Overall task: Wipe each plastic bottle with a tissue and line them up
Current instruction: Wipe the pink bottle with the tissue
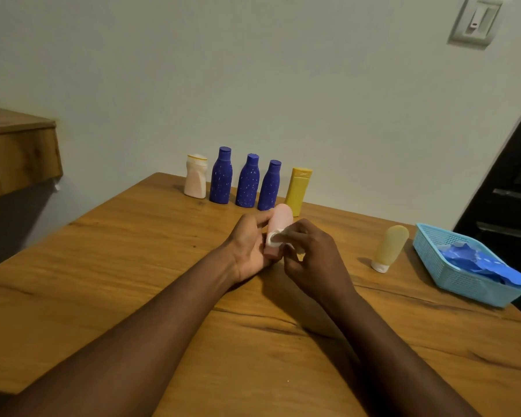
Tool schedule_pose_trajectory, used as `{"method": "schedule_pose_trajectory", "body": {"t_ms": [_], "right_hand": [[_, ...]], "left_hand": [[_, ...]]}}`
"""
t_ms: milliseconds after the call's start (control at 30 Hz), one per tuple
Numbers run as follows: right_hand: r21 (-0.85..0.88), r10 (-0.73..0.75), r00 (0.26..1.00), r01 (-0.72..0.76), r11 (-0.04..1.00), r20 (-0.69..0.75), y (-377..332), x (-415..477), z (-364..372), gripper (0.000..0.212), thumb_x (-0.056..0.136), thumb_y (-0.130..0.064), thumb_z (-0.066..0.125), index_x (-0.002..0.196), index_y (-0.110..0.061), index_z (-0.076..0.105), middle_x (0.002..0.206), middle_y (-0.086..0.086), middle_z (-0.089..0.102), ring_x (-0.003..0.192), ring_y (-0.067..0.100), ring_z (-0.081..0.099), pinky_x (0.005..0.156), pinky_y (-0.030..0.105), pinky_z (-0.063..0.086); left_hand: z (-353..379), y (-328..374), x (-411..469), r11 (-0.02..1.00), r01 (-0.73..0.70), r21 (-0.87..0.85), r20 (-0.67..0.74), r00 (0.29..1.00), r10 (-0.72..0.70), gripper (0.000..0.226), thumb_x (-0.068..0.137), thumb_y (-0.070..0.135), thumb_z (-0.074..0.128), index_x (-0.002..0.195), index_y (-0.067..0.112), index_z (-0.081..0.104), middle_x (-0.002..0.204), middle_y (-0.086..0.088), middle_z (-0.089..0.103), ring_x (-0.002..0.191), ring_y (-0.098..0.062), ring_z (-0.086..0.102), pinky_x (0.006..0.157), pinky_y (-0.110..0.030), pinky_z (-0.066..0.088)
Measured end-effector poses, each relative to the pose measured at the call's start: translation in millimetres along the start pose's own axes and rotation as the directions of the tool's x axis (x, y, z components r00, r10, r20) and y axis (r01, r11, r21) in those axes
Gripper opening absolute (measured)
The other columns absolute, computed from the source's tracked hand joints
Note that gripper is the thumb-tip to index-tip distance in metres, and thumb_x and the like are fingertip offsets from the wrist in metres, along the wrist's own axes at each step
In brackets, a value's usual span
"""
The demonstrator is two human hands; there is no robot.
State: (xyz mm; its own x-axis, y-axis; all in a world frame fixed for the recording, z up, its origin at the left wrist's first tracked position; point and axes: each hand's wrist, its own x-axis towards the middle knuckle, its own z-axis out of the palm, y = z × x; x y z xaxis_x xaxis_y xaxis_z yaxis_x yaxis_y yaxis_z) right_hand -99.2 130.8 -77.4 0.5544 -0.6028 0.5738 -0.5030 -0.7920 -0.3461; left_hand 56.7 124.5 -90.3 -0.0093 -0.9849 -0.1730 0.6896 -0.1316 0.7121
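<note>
Wooden table (133, 281) by a pale wall (283, 85) carries a back row: cream plastic bottle (196, 177), three speckled blue bottles (248, 182), yellow bottle (297, 191). Rightward stand a pale yellow tube (391, 246) and a light-blue mesh basket (451, 281). Left hand (247, 248) grips the pink rounded bottle (280, 219) just before the row. Right hand (313, 254) pinches a crumpled white tissue (275, 239) against it, hiding its lower body.

Wooden table (133, 266) with bottles (248, 185), basket (463, 284)

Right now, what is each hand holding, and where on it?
The left hand grips the pink bottle near its cap end; the right hand pinches a tissue against it.
</note>
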Motion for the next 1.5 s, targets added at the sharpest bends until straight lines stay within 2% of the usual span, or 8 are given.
{"method": "schedule_pose_trajectory", "body": {"t_ms": [233, 500, 633, 800, 1000, 1200, 1300, 1500], "right_hand": [[0.03, 0.082, 0.966, -0.077, 0.997, -0.246, 16, 4, -6, 0.035, 0.085, 0.001, 0.071, 0.116, -0.016, 0.073, 0.112, 0.001, 0.064, 0.098, 0.011, 0.06, 0.082, 0.031, 0.058], [0.19, 0.112, 0.988, -0.09, 0.978, -0.106, 18, 5, -7, 0.027, 0.085, 0.0, 0.071, 0.101, -0.022, 0.076, 0.104, -0.005, 0.071, 0.095, 0.009, 0.066, 0.083, 0.035, 0.059], [0.702, 0.427, 0.897, -0.231, 0.674, -0.115, 16, 9, -19, 0.015, 0.089, -0.004, 0.069, 0.099, -0.013, 0.073, 0.095, 0.0, 0.074, 0.09, 0.019, 0.071, 0.079, 0.037, 0.06], [0.905, 0.531, 0.84, -0.306, 0.296, 0.11, 20, 13, -21, 0.014, 0.088, 0.0, 0.067, 0.094, -0.013, 0.065, 0.098, 0.005, 0.075, 0.088, 0.017, 0.069, 0.076, 0.034, 0.054], [0.363, 0.288, 0.932, -0.195, 0.911, -0.222, 33, 8, -8, 0.021, 0.083, 0.006, 0.069, 0.083, -0.016, 0.072, 0.089, -0.005, 0.069, 0.087, 0.013, 0.064, 0.075, 0.038, 0.057], [0.138, 0.157, 0.973, -0.135, 0.981, -0.171, 21, 6, -10, 0.008, 0.081, -0.029, 0.066, 0.082, -0.022, 0.071, 0.099, -0.006, 0.061, 0.089, 0.007, 0.059, 0.074, 0.03, 0.057], [0.091, 0.177, 0.978, -0.168, 0.982, -0.109, 16, 5, -9, 0.031, 0.078, -0.051, 0.062, 0.085, -0.022, 0.072, 0.097, -0.008, 0.063, 0.089, 0.008, 0.06, 0.075, 0.031, 0.057], [0.123, 0.109, 0.975, -0.086, 0.989, -0.194, 15, 6, -3, 0.03, 0.088, -0.019, 0.074, 0.117, -0.024, 0.068, 0.101, -0.005, 0.069, 0.086, 0.007, 0.064, 0.075, 0.036, 0.06]], "left_hand": [[9, -9, -3, 0.998, 0.017, 0.06, 0.064, 0.998, -0.02, 0.047, 0.093, 0.028, 0.067, 0.137, 0.011, 0.062, 0.14, -0.02, 0.059, 0.119, -0.027, 0.051, 0.109, -0.038, 0.04], [4, -2, 0, 1.0, 0.002, 0.026, 0.01, 1.0, -0.003, 0.05, 0.097, 0.031, 0.062, 0.141, 0.01, 0.053, 0.141, -0.02, 0.06, 0.113, -0.03, 0.059, 0.105, -0.041, 0.048], [7, -2, -5, 0.998, -0.015, 0.058, 0.039, 0.999, 0.012, 0.041, 0.101, 0.031, 0.057, 0.138, 0.014, 0.057, 0.127, -0.016, 0.061, 0.086, -0.021, 0.058, 0.069, -0.032, 0.049], [13, -6, -9, 0.995, 0.001, 0.1, 0.07, 0.998, -0.008, 0.036, 0.101, 0.031, 0.056, 0.132, 0.015, 0.066, 0.116, -0.01, 0.064, 0.086, -0.019, 0.058, 0.07, -0.03, 0.047], [14, -9, -11, 0.994, 0.038, 0.105, 0.072, 0.996, -0.046, 0.043, 0.101, 0.032, 0.056, 0.14, 0.015, 0.057, 0.127, -0.016, 0.061, 0.092, -0.023, 0.058, 0.07, -0.035, 0.052], [11, -8, -8, 0.999, 0.05, 0.019, 0.071, 0.996, -0.051, 0.049, 0.093, 0.031, 0.064, 0.138, 0.012, 0.059, 0.142, -0.019, 0.06, 0.124, -0.03, 0.058, 0.117, -0.043, 0.04], [9, -6, -7, 0.999, 0.047, -0.005, 0.05, 0.998, -0.047, 0.045, 0.097, 0.026, 0.061, 0.138, 0.008, 0.056, 0.141, -0.02, 0.061, 0.111, -0.026, 0.061, 0.107, -0.037, 0.045], [8, -9, -5, 0.999, 0.037, -0.032, 0.043, 0.998, -0.036, 0.044, 0.095, 0.025, 0.064, 0.137, 0.011, 0.061, 0.128, -0.014, 0.064, 0.105, -0.021, 0.057, 0.093, -0.031, 0.046]]}}
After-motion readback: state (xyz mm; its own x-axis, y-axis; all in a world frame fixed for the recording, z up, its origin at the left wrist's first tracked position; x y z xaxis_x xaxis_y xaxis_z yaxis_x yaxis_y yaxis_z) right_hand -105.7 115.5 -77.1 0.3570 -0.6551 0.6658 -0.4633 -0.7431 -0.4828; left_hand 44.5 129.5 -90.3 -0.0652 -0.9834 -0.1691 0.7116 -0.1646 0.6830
